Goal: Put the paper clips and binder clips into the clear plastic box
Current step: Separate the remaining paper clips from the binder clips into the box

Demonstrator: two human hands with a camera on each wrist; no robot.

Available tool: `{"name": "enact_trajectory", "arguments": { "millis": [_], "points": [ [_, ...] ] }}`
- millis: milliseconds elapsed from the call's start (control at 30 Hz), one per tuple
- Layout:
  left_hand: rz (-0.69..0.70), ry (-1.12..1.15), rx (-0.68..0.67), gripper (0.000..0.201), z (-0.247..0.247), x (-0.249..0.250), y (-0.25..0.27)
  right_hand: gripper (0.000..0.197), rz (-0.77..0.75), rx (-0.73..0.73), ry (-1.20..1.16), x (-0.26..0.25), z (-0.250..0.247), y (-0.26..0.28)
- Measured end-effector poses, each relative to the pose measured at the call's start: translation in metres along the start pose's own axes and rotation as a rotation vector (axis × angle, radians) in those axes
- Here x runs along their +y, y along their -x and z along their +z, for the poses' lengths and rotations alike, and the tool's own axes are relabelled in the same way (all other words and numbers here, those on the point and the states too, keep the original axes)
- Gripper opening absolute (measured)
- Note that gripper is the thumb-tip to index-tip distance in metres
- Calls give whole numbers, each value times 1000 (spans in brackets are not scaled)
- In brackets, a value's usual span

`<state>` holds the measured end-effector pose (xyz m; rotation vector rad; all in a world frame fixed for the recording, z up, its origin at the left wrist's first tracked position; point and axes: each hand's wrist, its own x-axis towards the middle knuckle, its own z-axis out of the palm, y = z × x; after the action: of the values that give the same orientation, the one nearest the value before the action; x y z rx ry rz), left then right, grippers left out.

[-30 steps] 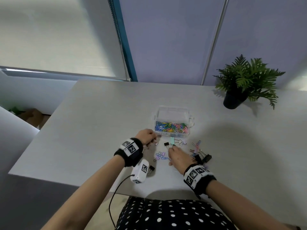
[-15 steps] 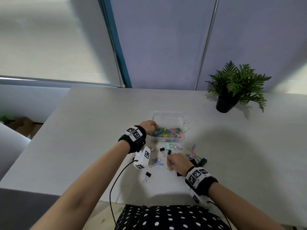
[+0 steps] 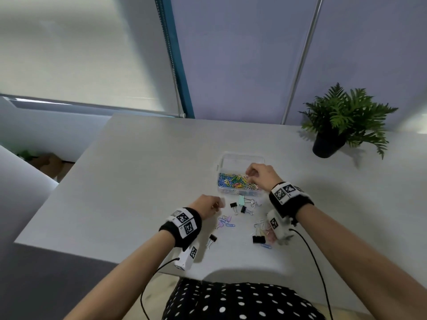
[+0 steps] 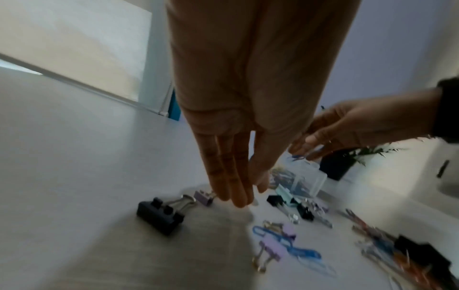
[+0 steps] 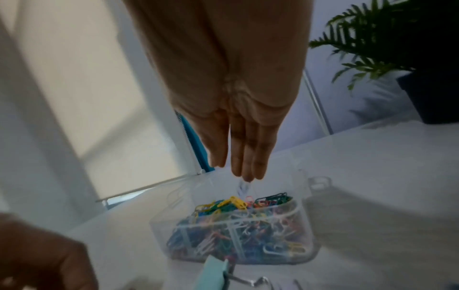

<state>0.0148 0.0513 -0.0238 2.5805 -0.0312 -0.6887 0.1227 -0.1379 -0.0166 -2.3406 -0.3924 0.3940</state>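
Note:
The clear plastic box stands mid-table, well filled with coloured paper clips. My right hand hangs over it with fingers straight and the thumb apart; a pale clip shows blurred just under the fingertips. My left hand is low over the table, left of the loose clips, fingers straight and empty, beside a purple binder clip. Black binder clips, a mint one and purple and blue paper clips lie in front of the box.
A potted fern stands at the table's far right. More clips, with a black binder clip, lie under my right wrist, and another black one near my left wrist. The table's front edge is close to my body.
My left hand has come back from the box to the table beside the loose clips. My right hand has left the pile and moved up over the box.

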Motion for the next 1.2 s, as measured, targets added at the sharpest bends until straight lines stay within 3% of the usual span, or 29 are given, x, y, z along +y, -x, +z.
{"name": "enact_trajectory", "arguments": {
  "millis": [200, 367, 533, 733, 833, 933, 1100, 1200],
  "points": [
    [27, -203, 59, 25, 21, 14, 3, 11, -224, -110, 182, 9, 17, 40],
    [66, -389, 150, 20, 46, 26, 7, 6, -197, -297, 291, 29, 23, 82],
    [154, -463, 203, 24, 53, 23, 9, 10, -122, -324, 432, 47, 22, 122],
    [212, -449, 145, 23, 51, 21, 9, 18, -154, -266, 434, 64, 43, 148],
    [233, -454, 123, 22, 49, 22, 10, 12, -215, -182, 415, 66, 52, 147],
    [257, -468, 99, 24, 47, 22, 11, 9, -211, -218, 452, 63, 52, 142],
    [279, -455, 84, 25, 47, 22, 10, 16, -213, -218, 417, 43, 48, 137],
    [272, -295, 94, 17, 43, 19, 8, 26, -265, -215, 568, 43, 58, 136]
  ]
}}
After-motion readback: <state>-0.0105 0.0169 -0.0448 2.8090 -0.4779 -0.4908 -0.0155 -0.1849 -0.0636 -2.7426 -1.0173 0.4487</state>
